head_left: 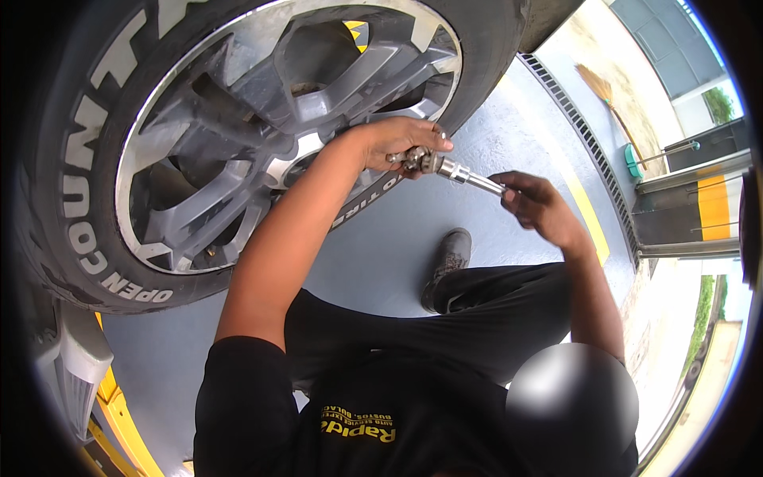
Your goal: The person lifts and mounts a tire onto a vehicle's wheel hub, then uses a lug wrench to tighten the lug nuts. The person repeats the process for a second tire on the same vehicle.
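Note:
In front of the wheel, my left hand (401,141) is closed around small knobbly metal pieces (415,159) that look like lug nuts. Its thumb points right, along the top of them. My right hand (534,203) pinches the outer end of a chrome socket extension (477,181), which slants down to the right. The extension's wider end meets the metal pieces at my left fingers; whether they are joined I cannot tell. A large tire (87,187) with raised white lettering surrounds a grey spoked alloy wheel (238,60), close beyond my left forearm.
Yellow metal framework (119,413) stands at lower left, beside a pale grey vehicle part (83,366). My shoe (451,258) rests on the grey-blue floor (373,278). A drain grate (584,131) runs along the right, with a broom (600,89) and a green dustpan (633,161) beyond it.

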The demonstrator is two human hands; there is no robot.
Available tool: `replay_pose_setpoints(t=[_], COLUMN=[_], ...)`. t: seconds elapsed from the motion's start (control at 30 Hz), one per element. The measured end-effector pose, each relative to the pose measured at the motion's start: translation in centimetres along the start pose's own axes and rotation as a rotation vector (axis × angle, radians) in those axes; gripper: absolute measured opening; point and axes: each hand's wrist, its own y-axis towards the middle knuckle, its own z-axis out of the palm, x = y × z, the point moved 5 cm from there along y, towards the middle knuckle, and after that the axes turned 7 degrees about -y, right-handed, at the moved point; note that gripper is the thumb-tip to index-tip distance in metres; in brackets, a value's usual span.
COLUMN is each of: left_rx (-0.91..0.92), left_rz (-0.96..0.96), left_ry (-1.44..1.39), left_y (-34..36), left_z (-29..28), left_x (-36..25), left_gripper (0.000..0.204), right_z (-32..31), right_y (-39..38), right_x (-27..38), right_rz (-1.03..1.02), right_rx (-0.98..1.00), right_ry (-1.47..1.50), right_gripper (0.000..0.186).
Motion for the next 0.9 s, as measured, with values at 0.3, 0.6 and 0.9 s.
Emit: replay_pose_setpoints(t=[0.3, 0.6, 0.9], left_rx=[-0.04, -0.005, 0.048], left_rz=[0.053, 0.066, 0.199], left_ry=[-0.025, 0.192, 0.165], left_y=[-0.5, -0.4, 0.5], left_z=[0.5, 0.6, 0.5], left_x=[-0.3, 0.2, 1.4], left_gripper=[0.022, 0.026, 0.036], right_z=[6.8, 10.5, 13.1], right_y=[-2.8, -1.8, -2.5], right_x=[-2.1, -1.3, 1.7], right_rz=[0.21, 0.126, -0.033], right_rx=[-0.029, 0.061, -0.007], right_ry=[0.866, 1.06, 0.913], right_gripper=[0.037, 0.039, 0.046])
